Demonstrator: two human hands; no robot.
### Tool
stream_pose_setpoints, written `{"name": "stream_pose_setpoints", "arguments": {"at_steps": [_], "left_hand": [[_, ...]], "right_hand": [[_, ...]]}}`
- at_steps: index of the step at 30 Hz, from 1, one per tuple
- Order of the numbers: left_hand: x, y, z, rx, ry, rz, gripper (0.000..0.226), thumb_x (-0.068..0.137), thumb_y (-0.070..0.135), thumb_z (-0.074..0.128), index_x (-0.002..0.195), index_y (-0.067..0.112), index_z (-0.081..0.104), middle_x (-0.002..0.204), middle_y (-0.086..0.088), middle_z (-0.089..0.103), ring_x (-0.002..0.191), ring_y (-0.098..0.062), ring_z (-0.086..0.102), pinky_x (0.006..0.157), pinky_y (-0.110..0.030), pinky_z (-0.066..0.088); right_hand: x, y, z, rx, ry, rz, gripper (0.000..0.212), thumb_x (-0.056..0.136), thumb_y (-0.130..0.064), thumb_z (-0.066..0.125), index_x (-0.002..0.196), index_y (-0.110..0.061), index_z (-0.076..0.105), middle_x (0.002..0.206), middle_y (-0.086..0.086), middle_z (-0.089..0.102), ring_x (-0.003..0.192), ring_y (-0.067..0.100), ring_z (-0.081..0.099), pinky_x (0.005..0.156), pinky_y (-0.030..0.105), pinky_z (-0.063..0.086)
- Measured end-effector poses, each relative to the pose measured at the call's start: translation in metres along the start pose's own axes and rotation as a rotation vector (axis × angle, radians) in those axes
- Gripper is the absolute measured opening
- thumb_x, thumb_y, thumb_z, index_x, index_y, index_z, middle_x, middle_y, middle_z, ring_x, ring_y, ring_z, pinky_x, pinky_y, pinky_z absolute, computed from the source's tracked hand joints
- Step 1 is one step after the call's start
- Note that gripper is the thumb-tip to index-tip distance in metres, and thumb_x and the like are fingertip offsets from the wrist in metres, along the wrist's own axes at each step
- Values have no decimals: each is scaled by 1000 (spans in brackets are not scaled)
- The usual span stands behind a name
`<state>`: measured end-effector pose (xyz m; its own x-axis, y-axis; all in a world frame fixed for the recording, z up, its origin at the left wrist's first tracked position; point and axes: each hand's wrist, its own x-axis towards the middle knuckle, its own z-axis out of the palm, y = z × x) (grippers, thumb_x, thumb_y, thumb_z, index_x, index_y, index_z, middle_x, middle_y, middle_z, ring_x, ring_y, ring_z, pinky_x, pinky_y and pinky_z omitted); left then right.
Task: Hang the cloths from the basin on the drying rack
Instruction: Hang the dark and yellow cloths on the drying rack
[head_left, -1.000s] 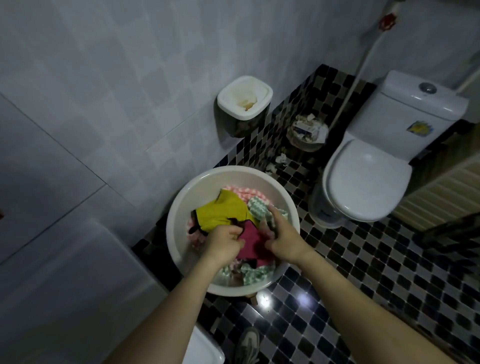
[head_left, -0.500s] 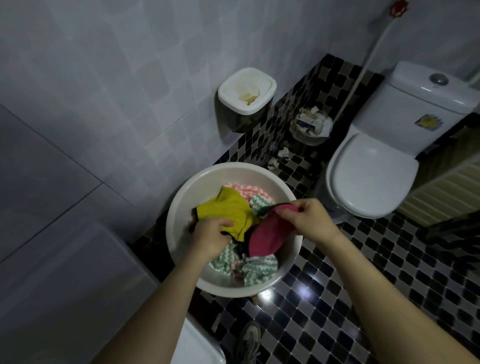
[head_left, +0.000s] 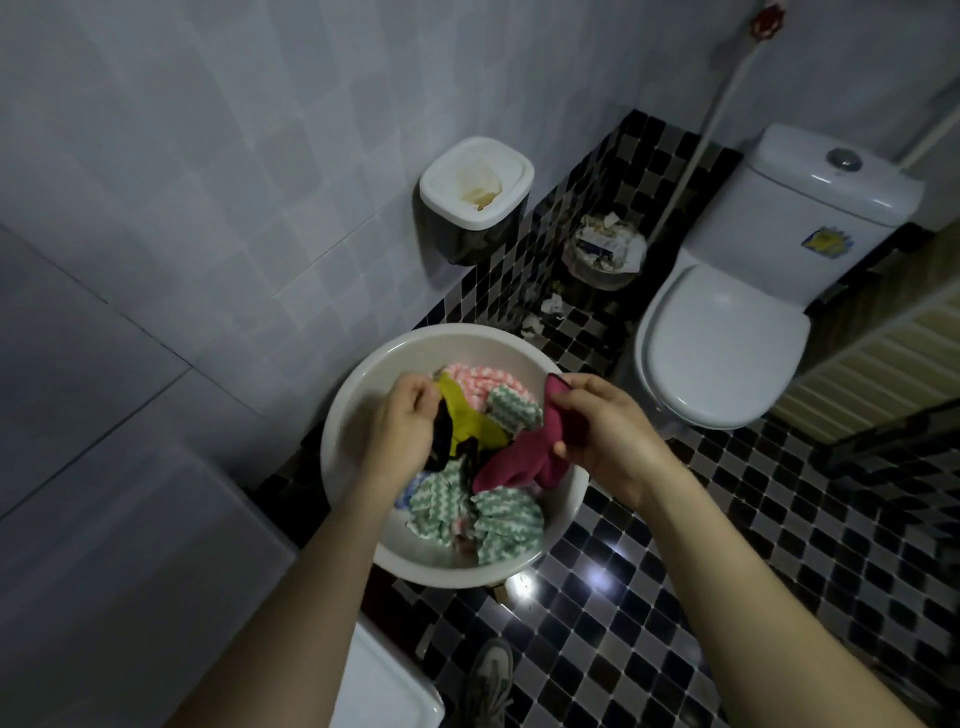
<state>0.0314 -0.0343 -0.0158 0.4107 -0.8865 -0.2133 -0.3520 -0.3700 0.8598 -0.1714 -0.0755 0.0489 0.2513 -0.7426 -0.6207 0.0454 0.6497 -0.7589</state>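
A round white basin (head_left: 358, 379) stands on the tiled floor by the wall, full of crumpled cloths. My right hand (head_left: 602, 431) grips a magenta cloth (head_left: 519, 457) at its upper edge and holds it over the basin's right side. Over the left side, my left hand (head_left: 400, 436) is closed on a yellow cloth with dark trim (head_left: 467, 421). Under them lie a pink-and-white cloth (head_left: 478, 379) and green-and-white zigzag cloths (head_left: 504, 514). No drying rack is in view.
A white toilet (head_left: 722, 338) with its lid down stands at the right. A wall-mounted bin (head_left: 475, 197) and a full waste basket (head_left: 605, 254) are behind the basin. The floor is black-and-grey mosaic tile (head_left: 727, 545). A white box edge (head_left: 384, 686) and my shoe (head_left: 488, 680) are below.
My right hand has lifted the magenta cloth up and to the right out of the pile. My left hand has moved up along the yellow cloth.
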Motion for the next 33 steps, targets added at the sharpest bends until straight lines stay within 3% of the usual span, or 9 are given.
{"name": "stream_pose_setpoints", "arguments": {"at_steps": [3, 6, 12, 16, 18, 23, 27, 31, 33], "left_hand": [[0, 42, -26, -88, -9, 138, 17, 100, 28, 47, 84, 26, 51, 75, 5, 52, 69, -9, 47, 68, -33, 37], [-5, 85, -46, -128, -55, 261, 19, 96, 31, 55, 77, 32, 55, 67, 13, 60, 67, -2, 54, 68, -29, 43], [-37, 159, -79, -356, -126, 389, 26, 97, 22, 55, 72, 23, 62, 58, 13, 59, 58, -1, 53, 62, -21, 42], [-58, 199, -101, -776, -173, 362, 27, 96, 20, 52, 73, 16, 65, 64, 5, 66, 62, -7, 61, 64, -21, 51], [-62, 207, -106, -865, -219, 346, 22, 90, 27, 56, 75, 14, 64, 67, 1, 68, 64, -10, 64, 67, -23, 54], [-61, 204, -101, -459, -474, 404, 42, 73, 58, 72, 99, 25, 71, 103, -5, 71, 100, -18, 64, 92, -30, 49], [-81, 233, -74, -14, -682, 482, 28, 77, 47, 66, 93, 25, 72, 87, 11, 74, 89, -2, 65, 80, -14, 46], [-116, 272, -24, -125, -735, 569, 70, 73, 69, 65, 114, 12, 65, 108, -9, 69, 102, -23, 65, 90, -40, 46], [-137, 291, 5, -154, -743, 617, 64, 75, 64, 65, 103, 7, 67, 98, -11, 68, 90, -25, 63, 80, -43, 45]], "right_hand": [[-7, -2, 17, -299, -108, -133, 53, 84, -16, 72, 129, -31, 50, 112, 1, 59, 92, 20, 64, 77, 38, 58], [-16, -10, 42, -544, -251, -367, 74, 76, -17, 81, 139, -30, 46, 134, -10, 49, 111, 3, 56, 90, 17, 50], [-24, -24, 65, -584, -177, -486, 16, 87, -8, 68, 103, -8, 72, 95, 9, 73, 88, 23, 69, 86, 42, 55], [-55, -48, 52, -499, -131, -450, 20, 93, -8, 61, 85, 10, 64, 80, 23, 63, 78, 26, 60, 75, 42, 50], [-75, -69, 46, -310, -122, -449, 20, 93, -12, 59, 78, -2, 63, 77, 17, 60, 73, 26, 57, 69, 38, 45], [-127, -125, 21, -35, -134, -547, 23, 96, -19, 56, 73, -15, 60, 72, 8, 61, 64, 18, 59, 62, 28, 46], [-175, -150, -7, -146, -166, -675, 24, 95, -18, 57, 72, -10, 60, 63, 4, 60, 57, 15, 58, 56, 24, 49], [-218, -156, -43, -322, -63, -805, 18, 89, -15, 65, 84, 2, 68, 76, 15, 65, 71, 24, 61, 68, 32, 50], [-234, -156, -64, -418, 59, -864, 21, 88, -17, 68, 85, 4, 69, 77, 15, 67, 72, 21, 61, 69, 33, 50]]}}
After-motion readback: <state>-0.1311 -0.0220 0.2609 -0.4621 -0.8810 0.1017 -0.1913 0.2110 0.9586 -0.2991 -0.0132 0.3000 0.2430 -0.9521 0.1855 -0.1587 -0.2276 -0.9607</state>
